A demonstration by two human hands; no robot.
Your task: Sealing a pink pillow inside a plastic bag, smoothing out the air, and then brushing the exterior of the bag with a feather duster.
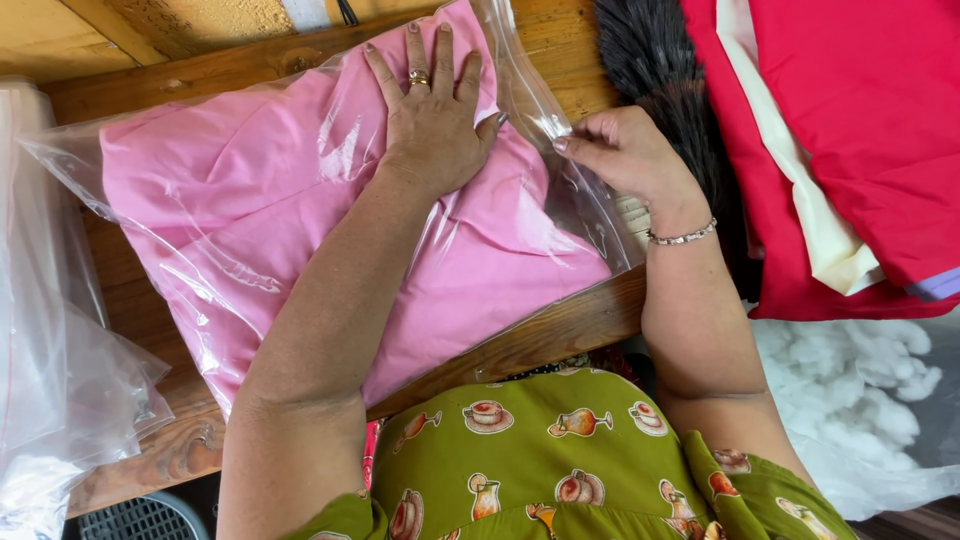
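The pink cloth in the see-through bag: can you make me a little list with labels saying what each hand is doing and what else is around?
Thing in hand: folded pink cloth inside a clear plastic bag
Left hand: pressed flat on the bag, fingers spread, ring on one finger
Right hand: pinching the bag's open edge, beaded bracelet on the wrist
Surface: brown wooden table
Left side: more clear plastic bags
Right side: red fabric with a cream fabric piece, white fluffy stuffing
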